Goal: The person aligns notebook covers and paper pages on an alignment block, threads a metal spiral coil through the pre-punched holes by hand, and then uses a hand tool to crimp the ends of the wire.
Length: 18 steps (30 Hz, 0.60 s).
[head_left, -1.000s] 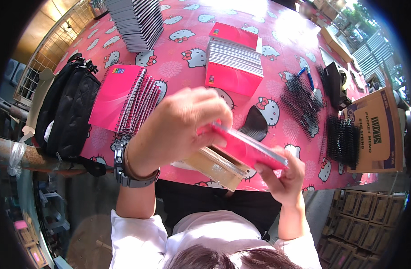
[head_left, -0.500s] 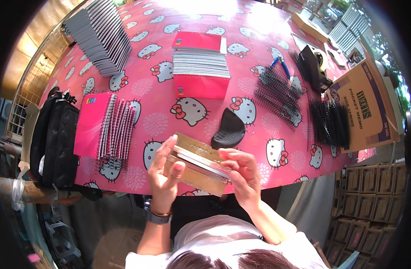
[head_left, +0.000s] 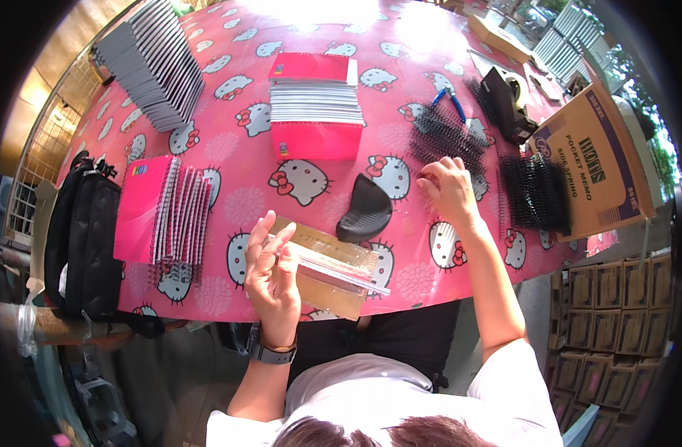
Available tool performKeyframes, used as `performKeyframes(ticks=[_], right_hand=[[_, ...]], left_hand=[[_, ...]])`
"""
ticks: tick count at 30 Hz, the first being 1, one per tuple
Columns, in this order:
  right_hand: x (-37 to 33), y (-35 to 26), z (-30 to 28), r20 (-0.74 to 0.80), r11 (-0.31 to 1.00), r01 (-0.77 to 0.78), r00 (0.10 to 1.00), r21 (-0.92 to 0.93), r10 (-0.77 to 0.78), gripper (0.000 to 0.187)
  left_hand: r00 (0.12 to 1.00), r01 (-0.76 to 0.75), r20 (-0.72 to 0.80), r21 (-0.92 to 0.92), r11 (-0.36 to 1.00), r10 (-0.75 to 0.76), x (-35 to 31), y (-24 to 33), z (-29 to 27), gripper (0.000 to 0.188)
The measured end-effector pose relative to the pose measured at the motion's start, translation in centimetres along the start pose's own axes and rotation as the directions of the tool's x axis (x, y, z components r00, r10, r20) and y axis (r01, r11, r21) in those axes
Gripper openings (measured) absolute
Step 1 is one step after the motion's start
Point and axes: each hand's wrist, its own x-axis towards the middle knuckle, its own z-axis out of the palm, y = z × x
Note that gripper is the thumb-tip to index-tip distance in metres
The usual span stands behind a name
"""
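Observation:
My left hand (head_left: 272, 279) has its thumb and fingers closed on the left end of a thin white-edged sheaf of pages (head_left: 337, 270). The sheaf stands on edge between two brown boards (head_left: 327, 296), near the table's front edge. Farther right, my right hand (head_left: 451, 188) is over the table with its fingers loosely bent and apart, and nothing shows in them. Its fingertips are close to a heap of loose black spiral coils (head_left: 447, 141). A black curved pad (head_left: 365, 210) lies beyond the boards, between my hands.
Pink spiral notebooks (head_left: 144, 212) stand at left beside a black bag (head_left: 95, 231). A pink-covered stack (head_left: 316, 141) is ahead, a tall notebook stack (head_left: 151, 71) far left. Blue-handled pliers (head_left: 451, 103), a tape dispenser (head_left: 508, 104), bunched coils (head_left: 534, 194) and a cardboard box (head_left: 590, 164) are right.
My right hand has left the right end of the sheaf and moved forward and right to the loose coils. My left hand still holds the sheaf. The view has shifted slightly.

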Motion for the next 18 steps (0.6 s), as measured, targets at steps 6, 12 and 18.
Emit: performKeyframes(ticks=[6,12,18], right_hand=[[1.2,1.8,-3.1,-0.285,0.951,-0.061,0.947,0.302,0.151,0.031],[-3.3,-6.6,-8.8,0.055,0.686,-0.001,0.997,0.728,-0.057,0.026],[-7.9,-8.9,-6.3,0.142,0.596,-0.062,0.986,0.8,-0.088,0.029]], left_hand=[[0.893,-0.45,0.242,0.464,0.763,0.379,-1.1,2.9,2.1,0.035],[0.851,-0.517,0.38,0.489,0.702,0.362,-0.5,1.6,3.5,0.019],[0.845,-0.535,0.363,0.539,0.651,0.394,-0.5,1.3,4.5,0.029]])
